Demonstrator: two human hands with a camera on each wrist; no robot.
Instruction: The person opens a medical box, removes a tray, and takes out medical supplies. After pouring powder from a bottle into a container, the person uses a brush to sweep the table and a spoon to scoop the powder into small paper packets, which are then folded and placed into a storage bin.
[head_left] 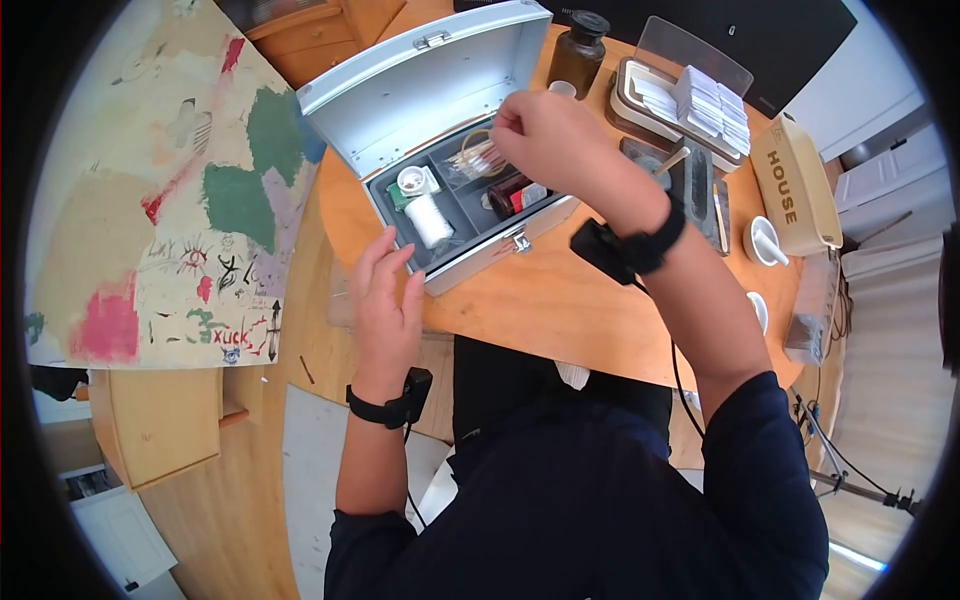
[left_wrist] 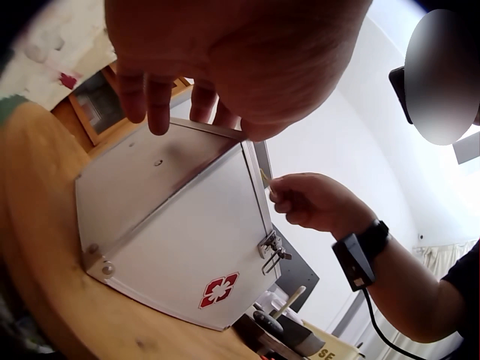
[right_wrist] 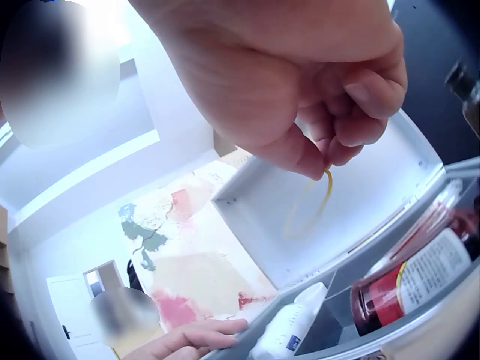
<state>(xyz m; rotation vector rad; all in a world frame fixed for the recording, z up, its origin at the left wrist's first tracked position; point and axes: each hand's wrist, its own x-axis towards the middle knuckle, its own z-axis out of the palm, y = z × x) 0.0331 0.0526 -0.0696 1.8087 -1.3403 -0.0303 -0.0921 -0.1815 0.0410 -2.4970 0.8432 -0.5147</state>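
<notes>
While the right hand (head_left: 555, 145) pinches a thin yellow loop (right_wrist: 328, 189) over the smooth metal box (head_left: 475, 265), the open left hand (head_left: 388, 315) is near its rim.

The metal case (head_left: 480, 262) looks smooth, with shiny metal latches. Beneath it, the wooden tabletop (head_left: 640, 330) has a satiny finish; behind it, the jar (head_left: 578, 52) looks glossy.

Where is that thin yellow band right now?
In the right wrist view, the thin yellow band hangs from the right hand, pinched at the fingertips, over the open metal case.
</notes>
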